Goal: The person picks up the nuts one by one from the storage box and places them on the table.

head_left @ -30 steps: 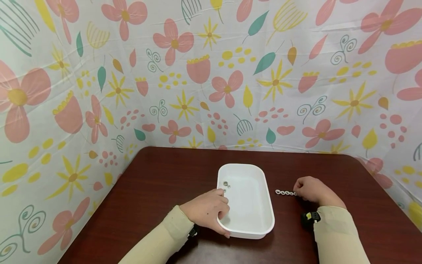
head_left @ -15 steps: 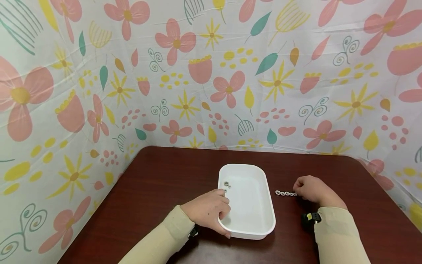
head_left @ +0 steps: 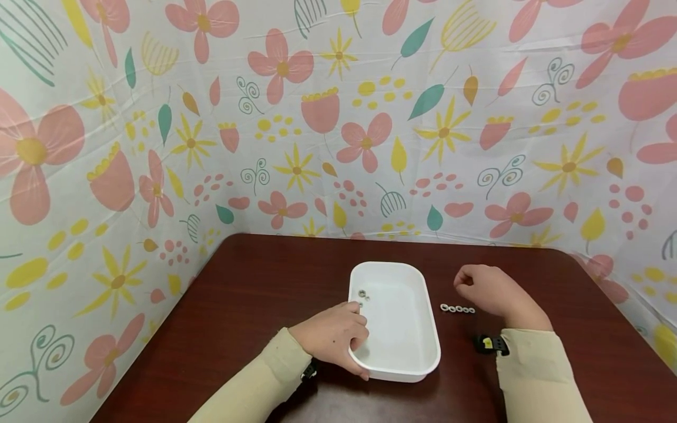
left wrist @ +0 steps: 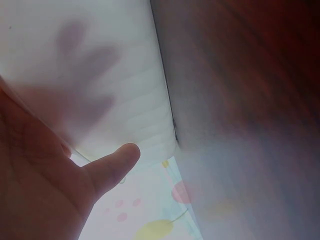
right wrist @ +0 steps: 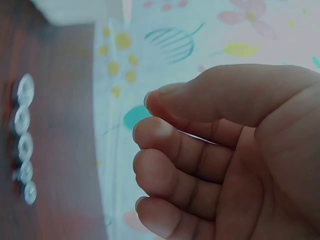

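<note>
My left hand (head_left: pixel 334 338) grips the left wall of a white plastic tray (head_left: pixel 431 329), fingers over the rim and thumb outside. In the left wrist view the thumb (left wrist: pixel 117 162) lies against the tray's outer wall, and finger shadows show through it. Inside the tray, near the left wall, lie a few small metal nuts (head_left: pixel 362 293). A straight row of several silver nuts (right wrist: pixel 25 147), graded from large to small, lies on the table right of the tray. Above and right of that row, my right hand (head_left: pixel 489 288) hovers with loosely curled fingers and nothing between them.
The dark red-brown table (head_left: pixel 285 264) runs back to a white cloth (head_left: pixel 317 158) printed with flowers, which hangs behind it and along the left side. Each wrist carries a small black camera, the right one (head_left: pixel 489 344) showing a yellow mark.
My right hand has lifted away from the small end of the nut row and moved slightly back and left, leaving the whole row uncovered. My left hand and the tray hold still.
</note>
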Demonstrator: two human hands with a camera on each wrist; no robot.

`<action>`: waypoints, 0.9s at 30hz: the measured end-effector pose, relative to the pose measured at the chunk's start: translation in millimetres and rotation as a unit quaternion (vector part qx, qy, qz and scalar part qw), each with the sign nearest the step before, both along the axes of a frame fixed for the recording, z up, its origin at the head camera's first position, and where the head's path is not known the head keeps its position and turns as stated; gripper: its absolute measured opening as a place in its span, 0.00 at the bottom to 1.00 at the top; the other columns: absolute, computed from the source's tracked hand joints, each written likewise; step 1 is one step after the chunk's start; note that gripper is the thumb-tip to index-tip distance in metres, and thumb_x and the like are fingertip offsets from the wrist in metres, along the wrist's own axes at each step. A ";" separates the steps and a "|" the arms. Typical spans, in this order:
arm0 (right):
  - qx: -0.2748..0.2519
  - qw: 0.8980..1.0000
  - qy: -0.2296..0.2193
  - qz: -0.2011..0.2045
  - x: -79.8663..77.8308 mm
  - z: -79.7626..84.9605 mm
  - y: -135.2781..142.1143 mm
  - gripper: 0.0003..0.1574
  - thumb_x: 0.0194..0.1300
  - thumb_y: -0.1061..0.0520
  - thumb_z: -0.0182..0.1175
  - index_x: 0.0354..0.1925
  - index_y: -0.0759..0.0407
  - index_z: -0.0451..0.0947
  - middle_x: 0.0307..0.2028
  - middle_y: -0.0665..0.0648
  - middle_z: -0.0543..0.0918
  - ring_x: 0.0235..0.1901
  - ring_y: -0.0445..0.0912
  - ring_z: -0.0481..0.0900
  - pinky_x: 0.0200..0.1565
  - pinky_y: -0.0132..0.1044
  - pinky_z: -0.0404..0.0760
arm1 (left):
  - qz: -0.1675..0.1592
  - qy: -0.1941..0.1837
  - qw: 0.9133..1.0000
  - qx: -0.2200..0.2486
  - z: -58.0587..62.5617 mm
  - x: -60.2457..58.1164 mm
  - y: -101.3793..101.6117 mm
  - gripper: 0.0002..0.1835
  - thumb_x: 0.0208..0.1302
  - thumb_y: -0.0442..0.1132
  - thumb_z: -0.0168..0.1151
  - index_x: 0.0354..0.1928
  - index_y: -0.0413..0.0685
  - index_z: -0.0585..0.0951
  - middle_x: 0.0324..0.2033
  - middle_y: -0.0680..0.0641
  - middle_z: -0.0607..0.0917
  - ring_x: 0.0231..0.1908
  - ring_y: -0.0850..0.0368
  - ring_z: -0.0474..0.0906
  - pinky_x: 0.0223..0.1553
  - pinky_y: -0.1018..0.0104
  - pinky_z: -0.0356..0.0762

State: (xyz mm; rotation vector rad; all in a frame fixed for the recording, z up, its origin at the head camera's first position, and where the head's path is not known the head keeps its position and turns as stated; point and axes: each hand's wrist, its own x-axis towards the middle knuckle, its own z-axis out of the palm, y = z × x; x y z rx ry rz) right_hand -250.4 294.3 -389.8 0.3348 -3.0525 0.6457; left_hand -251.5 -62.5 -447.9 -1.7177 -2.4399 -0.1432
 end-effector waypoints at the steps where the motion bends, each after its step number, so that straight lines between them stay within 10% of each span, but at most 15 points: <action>1: 0.001 1.000 0.002 0.001 0.7 2.4 -4.8 0.03 0.67 0.57 0.59 0.35 0.53 0.79 0.27 0.49 0.77 0.27 0.45 0.73 0.33 0.43 0.73 | 0.000 -0.001 1.000 0.000 0.2 0.0 -0.1 0.33 0.43 0.75 0.72 0.15 0.61 0.65 0.19 0.65 0.63 0.30 0.64 0.57 0.39 0.75 0.60; 27: 0.037 0.997 -0.006 0.070 -11.9 16.2 -105.2 0.02 0.65 0.55 0.61 0.36 0.48 0.81 0.27 0.45 0.79 0.24 0.42 0.73 0.30 0.40 0.74 | -0.006 0.010 1.000 0.011 -0.1 -0.3 0.2 0.33 0.41 0.75 0.73 0.15 0.61 0.66 0.18 0.66 0.62 0.30 0.65 0.57 0.38 0.75 0.59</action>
